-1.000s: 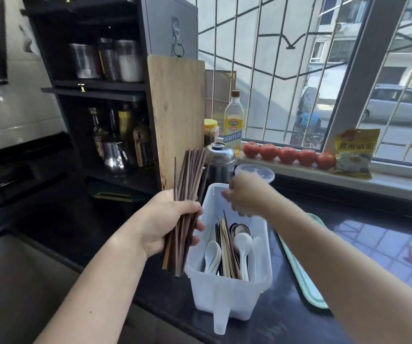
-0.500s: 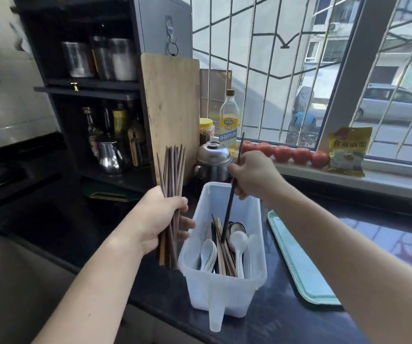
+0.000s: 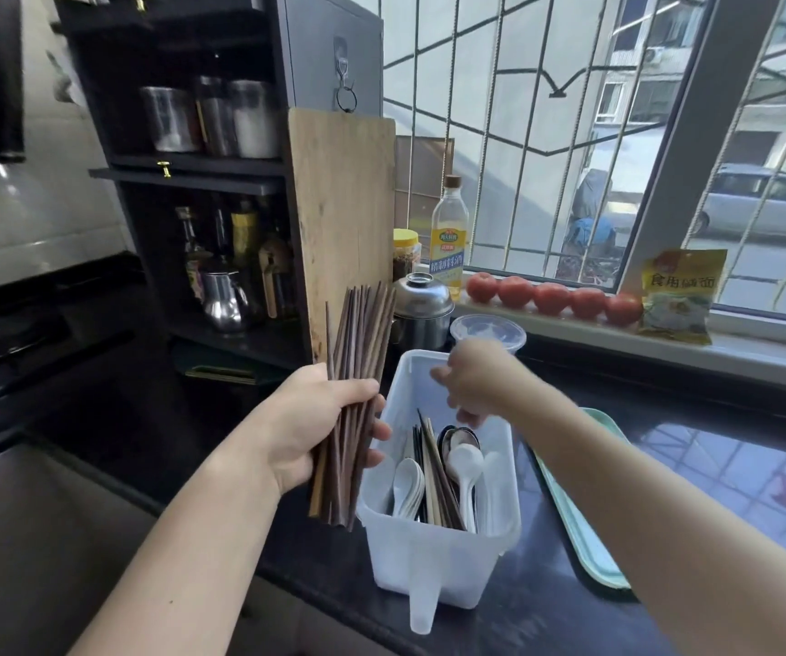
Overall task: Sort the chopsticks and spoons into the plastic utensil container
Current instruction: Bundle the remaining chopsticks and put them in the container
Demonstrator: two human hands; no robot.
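Half a second on, the right hand (image 3: 473,378) no longer lifts the single dark chopstick it held upright above the bin; it now sits lower, over the far end of the plastic utensil container (image 3: 438,556), blurred, fingers loosely curled — whether it grips anything cannot be told.

Black countertop (image 3: 547,622) carries the whole set-up. Wooden cutting board (image 3: 346,220) stands upright against the dark shelf unit (image 3: 220,172), behind the left hand. Pale green tray (image 3: 580,518) lies flat just beside the container's right wall.

Container: translucent white, rectangular, standing on the counter between the two arms. Inside, leaning along its length — white spoons (image 3: 464,461), a metal spoon bowl behind them, and a few loose chopsticks (image 3: 433,466) mixed in the middle.

Left hand (image 3: 305,423) is closed around a thick bundle of brown chopsticks (image 3: 357,352), held near upright just left of the container, tips fanning out at the top, lower ends hanging near the container's left rim.

On the sill behind: a row of tomatoes (image 3: 552,295), an oil bottle (image 3: 449,234).
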